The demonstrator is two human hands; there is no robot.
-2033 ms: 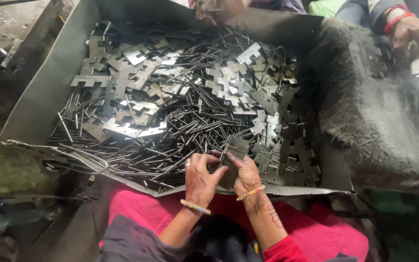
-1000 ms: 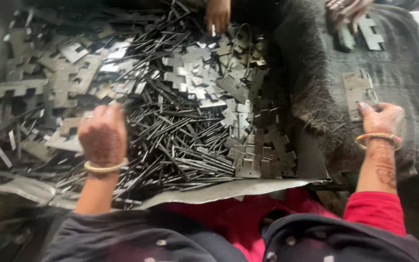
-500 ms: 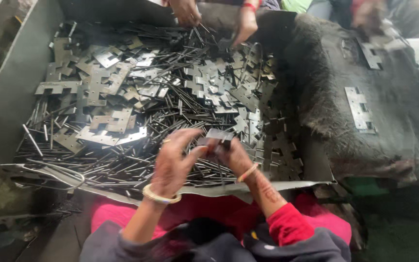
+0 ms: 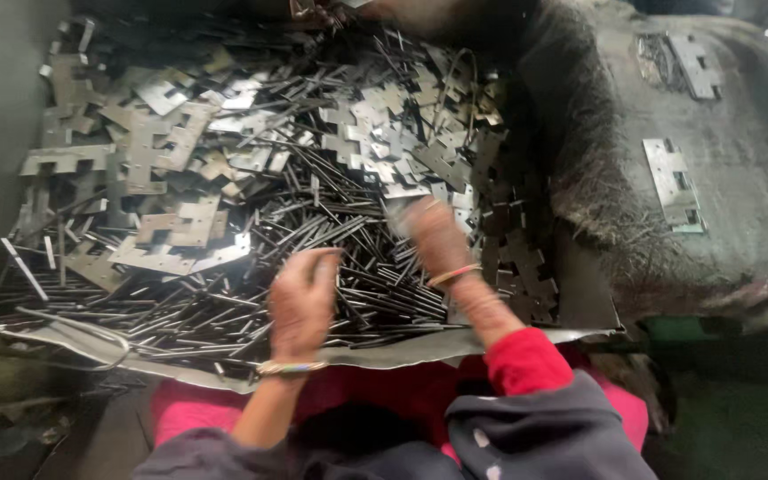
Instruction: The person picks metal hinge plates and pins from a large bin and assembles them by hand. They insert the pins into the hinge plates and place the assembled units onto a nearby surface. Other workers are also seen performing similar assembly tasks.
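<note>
A wide sheet-metal tray (image 4: 402, 348) in front of me holds a heap of thin steel pins (image 4: 340, 227) and notched flat hinge plates (image 4: 166, 147). My left hand (image 4: 300, 300) hovers over the pins near the tray's front lip; I see its back, with the fingers curled down and a bangle at the wrist. My right hand (image 4: 433, 236) is blurred by motion and reaches forward to the plates in the middle of the tray. What either hand holds is hidden.
A dark rough cloth (image 4: 748, 231) lies to the right of the tray. One joined hinge (image 4: 673, 182) rests on it, with more hinges (image 4: 691, 62) farther back. Another person's hand (image 4: 313, 11) shows at the tray's far edge. My red lap is below.
Half a second ago my hands were together over the front of the tray. Now they are apart, and the right has moved forward into the pile.
</note>
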